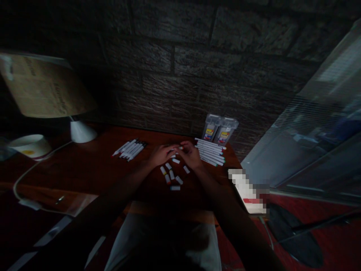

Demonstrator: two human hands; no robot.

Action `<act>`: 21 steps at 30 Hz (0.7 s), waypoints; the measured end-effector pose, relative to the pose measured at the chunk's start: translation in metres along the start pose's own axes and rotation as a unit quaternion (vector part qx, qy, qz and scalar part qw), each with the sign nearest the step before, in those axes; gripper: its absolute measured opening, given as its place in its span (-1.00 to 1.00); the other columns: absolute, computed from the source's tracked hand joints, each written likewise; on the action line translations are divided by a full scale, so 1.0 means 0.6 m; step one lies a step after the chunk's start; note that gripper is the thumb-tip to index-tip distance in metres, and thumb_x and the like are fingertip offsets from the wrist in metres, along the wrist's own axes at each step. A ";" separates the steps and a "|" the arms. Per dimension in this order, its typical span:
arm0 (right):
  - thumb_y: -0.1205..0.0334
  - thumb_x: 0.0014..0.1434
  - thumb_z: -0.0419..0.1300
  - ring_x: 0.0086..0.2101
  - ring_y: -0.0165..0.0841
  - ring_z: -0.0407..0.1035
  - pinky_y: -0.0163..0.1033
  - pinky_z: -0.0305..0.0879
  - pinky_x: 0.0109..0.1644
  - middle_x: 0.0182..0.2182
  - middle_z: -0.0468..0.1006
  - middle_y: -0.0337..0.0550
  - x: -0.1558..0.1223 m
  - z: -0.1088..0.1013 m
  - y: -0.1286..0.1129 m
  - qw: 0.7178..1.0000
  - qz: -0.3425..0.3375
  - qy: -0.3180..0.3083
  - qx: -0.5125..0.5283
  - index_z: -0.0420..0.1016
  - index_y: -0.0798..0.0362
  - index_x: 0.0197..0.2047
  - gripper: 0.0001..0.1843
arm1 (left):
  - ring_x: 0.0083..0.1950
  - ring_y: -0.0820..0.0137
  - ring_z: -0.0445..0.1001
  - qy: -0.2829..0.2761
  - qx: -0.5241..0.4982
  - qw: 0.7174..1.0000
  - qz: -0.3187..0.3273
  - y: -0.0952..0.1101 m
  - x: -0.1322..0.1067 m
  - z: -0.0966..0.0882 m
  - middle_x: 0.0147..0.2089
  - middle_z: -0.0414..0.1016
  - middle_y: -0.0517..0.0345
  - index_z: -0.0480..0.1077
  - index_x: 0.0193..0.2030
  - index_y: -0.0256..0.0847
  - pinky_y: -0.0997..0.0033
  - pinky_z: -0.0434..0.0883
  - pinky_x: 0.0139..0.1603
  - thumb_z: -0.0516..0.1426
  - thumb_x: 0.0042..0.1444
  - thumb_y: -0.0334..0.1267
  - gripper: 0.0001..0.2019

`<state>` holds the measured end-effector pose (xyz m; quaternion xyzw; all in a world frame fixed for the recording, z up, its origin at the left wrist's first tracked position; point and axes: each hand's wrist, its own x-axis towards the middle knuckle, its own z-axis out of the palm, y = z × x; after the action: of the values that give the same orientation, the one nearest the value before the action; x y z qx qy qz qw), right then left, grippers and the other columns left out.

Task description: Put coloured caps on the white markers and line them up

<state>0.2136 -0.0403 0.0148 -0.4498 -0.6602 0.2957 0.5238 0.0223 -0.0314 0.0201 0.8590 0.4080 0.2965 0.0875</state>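
Observation:
My left hand (161,155) and my right hand (191,155) meet over the middle of a dark wooden table (107,173). Their fingers close together on a small white piece that looks like a marker cap; it is mostly hidden. Loose white marker caps (171,174) with coloured bands lie scattered just below my hands. Left of them, several white markers (130,149) with dark or red ends lie side by side. Close to my right hand is another row of white markers (210,151), some tipped green or blue.
Two clear plastic cases (220,130) with yellow labels stand against the stone wall (180,86). A lamp (81,131), a paper cup (31,146) and a white cable are at the left. At the right table edge lies a pixelated pale object (245,192), beside a glass partition.

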 end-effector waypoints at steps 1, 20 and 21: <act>-0.14 0.11 0.39 -0.13 -0.26 0.56 -0.15 0.48 0.03 -0.13 0.66 -0.09 0.001 0.000 -0.003 1.000 -0.009 0.009 -0.025 0.49 0.00 0.02 -0.47 | 0.21 0.22 0.59 0.000 0.011 1.000 -0.020 -0.001 0.000 -0.003 0.25 0.58 0.08 0.49 0.28 -0.09 0.28 0.45 0.28 0.04 0.43 -0.17 -0.62; -0.60 -0.01 0.23 0.49 0.36 -0.45 0.58 -0.39 0.43 0.58 -0.24 0.11 -0.116 0.021 -0.063 0.847 -0.154 -0.256 -0.440 0.09 -0.14 0.56 0.23 | 0.23 0.24 0.57 0.088 0.029 0.979 -0.180 -0.031 0.004 -0.026 0.26 0.57 0.18 0.50 0.29 0.05 0.35 0.46 0.26 0.07 0.45 -0.08 -0.64; -0.59 0.01 0.22 0.49 0.37 -0.44 0.58 -0.38 0.43 0.58 -0.23 0.11 -0.102 0.026 -0.058 0.847 -0.142 -0.251 -0.447 0.09 -0.15 0.56 0.21 | 0.22 0.24 0.58 0.097 0.028 0.977 -0.187 -0.033 0.004 -0.027 0.25 0.58 0.16 0.50 0.28 0.02 0.35 0.46 0.26 0.07 0.44 -0.07 -0.63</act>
<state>0.1916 -0.1091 0.0143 -0.4468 -0.8867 -0.0066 0.1186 0.0012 -0.0184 0.0266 0.7371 0.5758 0.3451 0.0774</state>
